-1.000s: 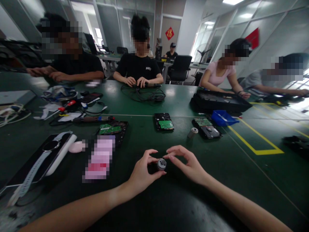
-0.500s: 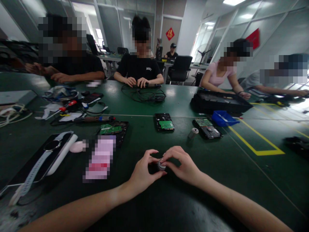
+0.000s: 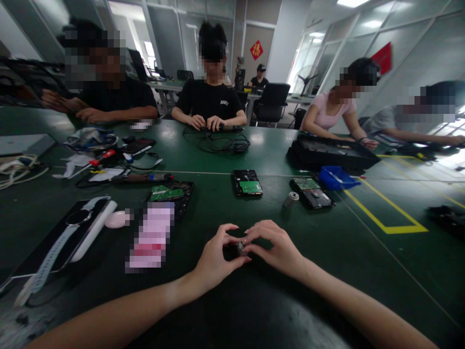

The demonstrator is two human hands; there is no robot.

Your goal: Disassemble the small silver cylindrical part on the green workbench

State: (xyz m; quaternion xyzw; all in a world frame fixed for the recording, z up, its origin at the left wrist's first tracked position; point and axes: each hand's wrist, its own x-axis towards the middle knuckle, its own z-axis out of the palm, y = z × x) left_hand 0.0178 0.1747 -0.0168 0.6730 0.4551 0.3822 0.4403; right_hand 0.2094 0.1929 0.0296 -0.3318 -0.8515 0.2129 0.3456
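Note:
In front of me, a small grey metal cylinder [image 3: 240, 248] sits between my hands. My left hand [image 3: 217, 253] curls around it, with the thumb at its near side and the fingers at its far side. My right hand [image 3: 273, 245] pinches at its top with thumb and fingertips, which partly cover it. Another metal cylinder [image 3: 291, 199] with a pale round top stands farther off to the right. Beyond my hands lies a hard drive [image 3: 247, 183] with a green circuit board. A second hard drive [image 3: 313, 192] rests beside the standing cylinder.
Left of my hands are a pixelated pink item [image 3: 150, 237], a watch [image 3: 78, 219] and an opened drive [image 3: 183, 194]. An electric screwdriver [image 3: 141, 179] lies behind. At right are a blue tray [image 3: 337, 178] and a black bin [image 3: 332, 154]. Several people sit across the table.
The top of the cylinder between my hands looks more tilted, and my right fingertips have shifted slightly over it. My left hand stays almost where it was.

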